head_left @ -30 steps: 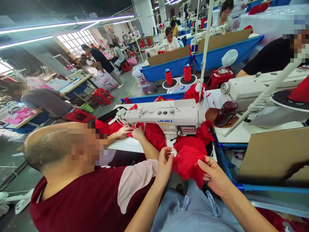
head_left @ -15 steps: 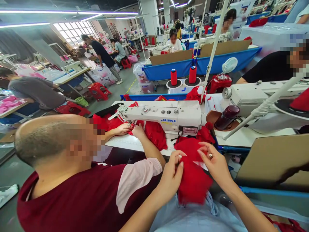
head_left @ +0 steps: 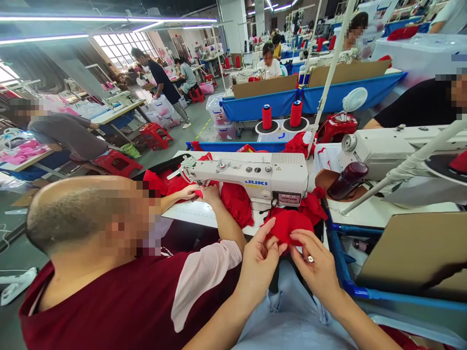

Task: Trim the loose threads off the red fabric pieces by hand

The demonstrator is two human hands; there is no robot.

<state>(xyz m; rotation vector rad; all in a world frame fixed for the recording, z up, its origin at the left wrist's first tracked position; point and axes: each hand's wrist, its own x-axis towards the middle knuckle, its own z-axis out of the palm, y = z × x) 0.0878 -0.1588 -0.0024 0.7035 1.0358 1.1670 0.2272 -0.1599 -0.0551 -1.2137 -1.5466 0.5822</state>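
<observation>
A red piece of fabric [head_left: 292, 221] lies at the right end of the sewing table, its near edge between my two hands. My left hand [head_left: 260, 260] holds that edge between thumb and curled fingers, with the index finger stretched out along the cloth. On the other side my right hand [head_left: 316, 260], with a ring on one finger, pinches the same edge between thumb and fingertips. Just beyond is a white JUKI sewing machine [head_left: 244, 177]. A co-worker's hands [head_left: 204, 193] work red cloth at its needle end; more red fabric [head_left: 237, 204] lies under the machine arm.
The seated co-worker in a dark red shirt [head_left: 109, 291] is close on my left. To the right are a second sewing machine [head_left: 394, 146], a slanted white pole [head_left: 386, 177], a dark red bottle [head_left: 348, 180] and a cardboard panel [head_left: 412, 248]. Red thread cones [head_left: 296, 114] stand behind.
The red fabric that hung down in front of my lap is now up at the table's edge. My hands have come closer together, the right one moving left and down.
</observation>
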